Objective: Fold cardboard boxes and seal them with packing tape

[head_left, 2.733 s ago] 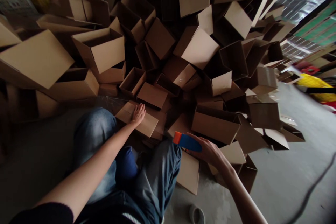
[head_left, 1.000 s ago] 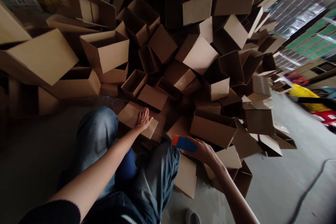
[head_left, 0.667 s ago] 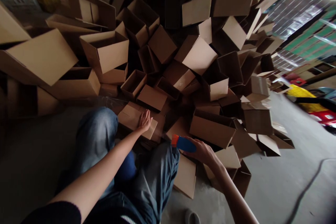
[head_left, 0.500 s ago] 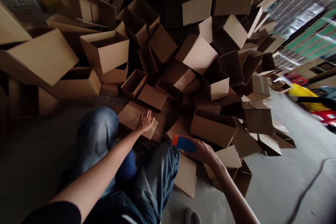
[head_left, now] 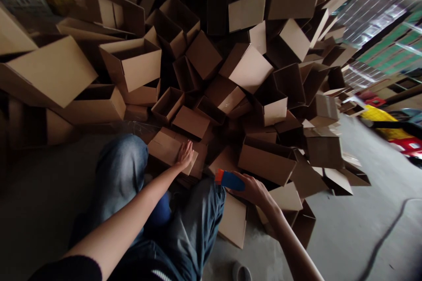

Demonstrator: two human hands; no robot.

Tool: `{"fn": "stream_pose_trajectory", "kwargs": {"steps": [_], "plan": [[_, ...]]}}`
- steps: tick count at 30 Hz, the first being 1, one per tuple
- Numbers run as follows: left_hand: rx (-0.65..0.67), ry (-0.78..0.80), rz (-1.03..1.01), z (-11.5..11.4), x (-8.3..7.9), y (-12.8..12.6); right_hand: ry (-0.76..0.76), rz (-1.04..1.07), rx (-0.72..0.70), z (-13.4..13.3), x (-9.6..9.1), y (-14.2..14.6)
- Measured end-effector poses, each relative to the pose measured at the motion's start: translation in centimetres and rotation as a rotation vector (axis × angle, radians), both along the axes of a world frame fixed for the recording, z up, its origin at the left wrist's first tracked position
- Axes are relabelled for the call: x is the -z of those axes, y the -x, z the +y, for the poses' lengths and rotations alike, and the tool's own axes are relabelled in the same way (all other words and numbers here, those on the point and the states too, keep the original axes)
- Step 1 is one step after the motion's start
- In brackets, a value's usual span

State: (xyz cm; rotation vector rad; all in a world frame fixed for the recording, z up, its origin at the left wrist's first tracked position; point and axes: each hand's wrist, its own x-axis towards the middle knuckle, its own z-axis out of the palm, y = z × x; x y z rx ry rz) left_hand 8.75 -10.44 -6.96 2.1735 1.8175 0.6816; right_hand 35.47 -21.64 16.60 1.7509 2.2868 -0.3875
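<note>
With the left arm (head_left: 132, 215) stretched forward, resting the left hand (head_left: 185, 154) on a small box (head_left: 164, 144) ahead of the knees (head_left: 123, 153), with an open, flattened grip; with the right arm (head_left: 290, 232) angled inward, clasping a blue tool (head_left: 233, 181) with an orange end in the right hand (head_left: 253, 189); facing heaped cartons (head_left: 250, 68), many open-topped and too dark inside to tell contents

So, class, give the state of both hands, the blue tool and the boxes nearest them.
Left hand: open, resting on cardboard
Right hand: closed, gripping
Blue tool: held, orange end away from wrist
Box under left hand: upper side closed
Box beyond right hand: open on top
</note>
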Motion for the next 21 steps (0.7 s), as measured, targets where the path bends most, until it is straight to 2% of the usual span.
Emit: {"fn": "stream_pose_trajectory", "kwargs": {"steps": [8, 14, 21], "plan": [[0.025, 0.010, 0.001, -0.1, 0.5, 0.3, 0.015, 0.010, -0.005, 0.0, 0.4, -0.1], [0.095, 0.001, 0.016, -0.6, -0.2, 0.2, 0.026, 0.014, -0.009, 0.1, 0.6, 0.0], [0.241, -0.002, 0.026, -0.6, -1.0, -1.2, 0.029, -0.012, 0.008, 0.4, 1.5, -0.5]]}}
